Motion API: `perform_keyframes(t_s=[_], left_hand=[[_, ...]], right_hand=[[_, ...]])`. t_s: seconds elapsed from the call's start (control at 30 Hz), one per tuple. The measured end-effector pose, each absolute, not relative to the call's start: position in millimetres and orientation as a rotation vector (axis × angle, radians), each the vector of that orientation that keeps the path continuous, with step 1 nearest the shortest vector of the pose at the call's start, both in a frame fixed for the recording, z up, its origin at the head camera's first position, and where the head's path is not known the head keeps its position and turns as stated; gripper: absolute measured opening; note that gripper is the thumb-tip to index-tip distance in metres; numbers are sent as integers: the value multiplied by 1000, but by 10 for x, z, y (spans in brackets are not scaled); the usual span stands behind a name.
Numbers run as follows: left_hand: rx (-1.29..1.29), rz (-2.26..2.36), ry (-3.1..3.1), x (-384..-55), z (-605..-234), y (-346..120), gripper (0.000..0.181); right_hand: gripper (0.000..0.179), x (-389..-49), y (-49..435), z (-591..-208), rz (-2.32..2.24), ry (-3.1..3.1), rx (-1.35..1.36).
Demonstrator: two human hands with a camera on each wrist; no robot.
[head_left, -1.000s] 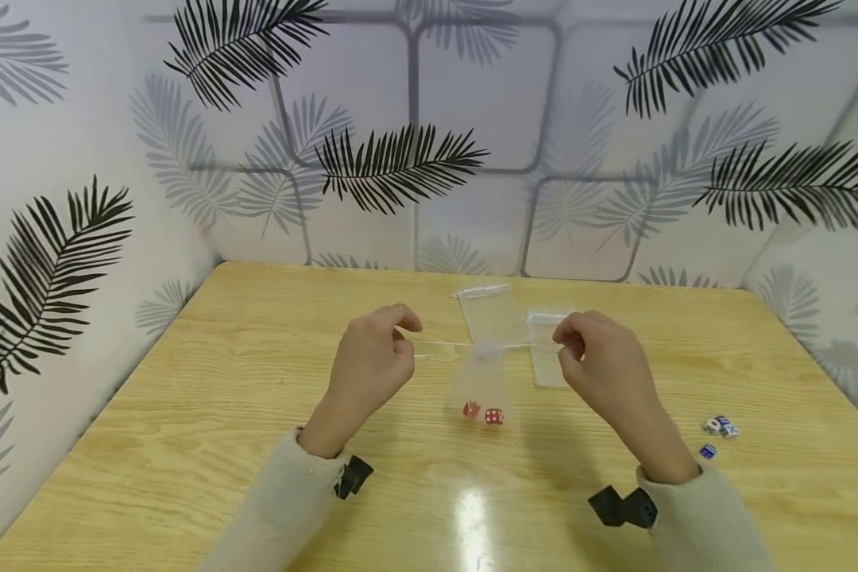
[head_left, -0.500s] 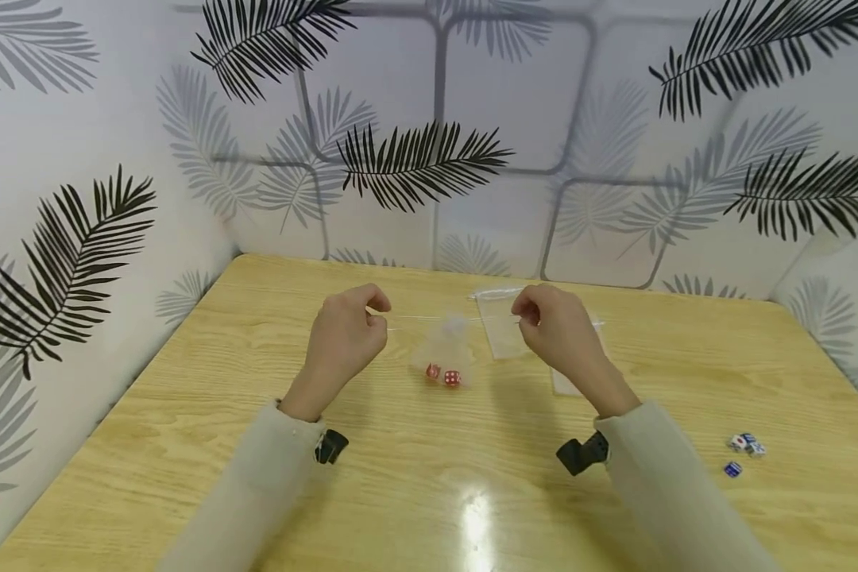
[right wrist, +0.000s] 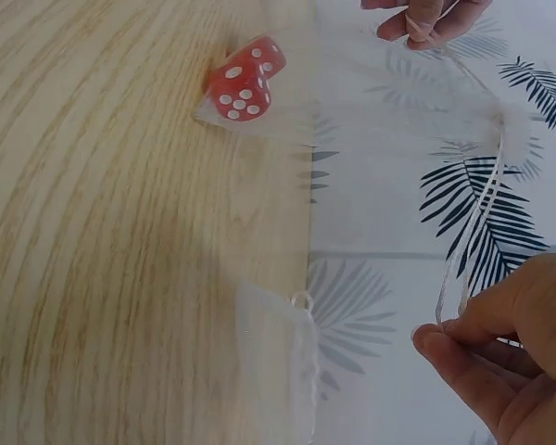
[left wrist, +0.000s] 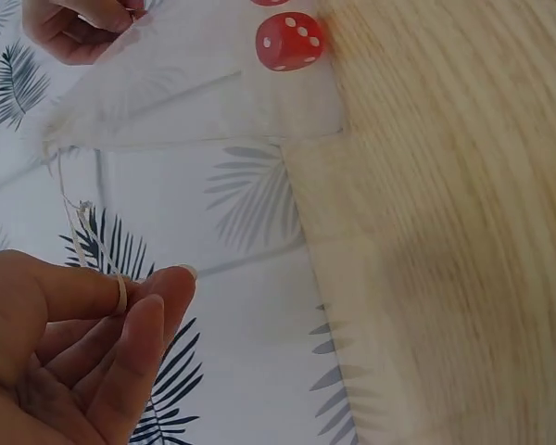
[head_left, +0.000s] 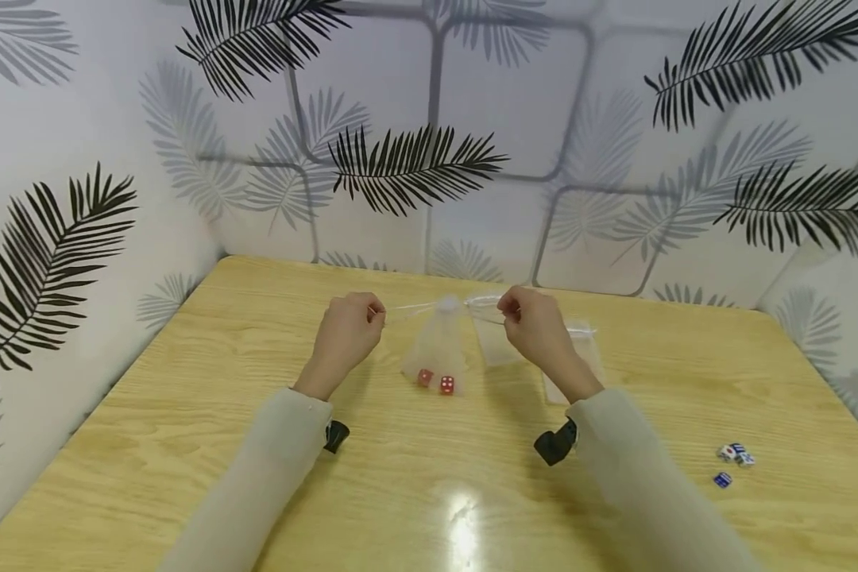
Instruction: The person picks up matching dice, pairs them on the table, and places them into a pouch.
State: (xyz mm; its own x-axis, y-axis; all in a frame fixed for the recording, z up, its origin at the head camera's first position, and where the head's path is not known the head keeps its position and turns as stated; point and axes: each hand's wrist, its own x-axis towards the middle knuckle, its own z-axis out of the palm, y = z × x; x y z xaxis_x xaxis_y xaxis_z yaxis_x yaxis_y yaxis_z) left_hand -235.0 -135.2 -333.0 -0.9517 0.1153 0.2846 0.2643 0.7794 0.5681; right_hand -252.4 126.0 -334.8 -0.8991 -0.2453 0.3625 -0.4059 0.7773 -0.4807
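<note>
A sheer white drawstring bag [head_left: 436, 345] stands between my hands, gathered tight at its neck. Two red dice [head_left: 446, 385] with white pips lie in its bottom. My left hand [head_left: 348, 327] holds the left drawstring loop [left wrist: 74, 227]; in the left wrist view the cord passes around a curled finger near the thumb. With thumb and forefinger, my right hand [head_left: 536, 322] pinches the right drawstring loop [right wrist: 477, 218]. Both cords stretch outward from the neck, close to level in the head view.
Two more sheer bags, one flat bag [head_left: 495, 342] and another bag [head_left: 586, 349], lie behind my right hand and forearm. Several blue and white dice [head_left: 736, 454] sit at the right on the wooden table [head_left: 186, 445]. A leaf-patterned backdrop [head_left: 493, 222] rises behind the table.
Across the frames, the hands and the bag with the dice have shifted left relative to the flat bags. Since half a second ago the hands have come slightly closer together.
</note>
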Motion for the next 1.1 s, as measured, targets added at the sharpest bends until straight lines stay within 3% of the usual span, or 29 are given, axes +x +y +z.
perform_keyframes(t_s=[0.5,1.1], left_hand=[[-125,-1042,-2941,-2743,-3565,-1324,23],[-125,-1015,-3010,-2634,-3651,-1253,35]], right_hand=[[8,-2757,1102,-3625,880,-2727,361],[13,-2613,1179,-3667,963,-2781,406]])
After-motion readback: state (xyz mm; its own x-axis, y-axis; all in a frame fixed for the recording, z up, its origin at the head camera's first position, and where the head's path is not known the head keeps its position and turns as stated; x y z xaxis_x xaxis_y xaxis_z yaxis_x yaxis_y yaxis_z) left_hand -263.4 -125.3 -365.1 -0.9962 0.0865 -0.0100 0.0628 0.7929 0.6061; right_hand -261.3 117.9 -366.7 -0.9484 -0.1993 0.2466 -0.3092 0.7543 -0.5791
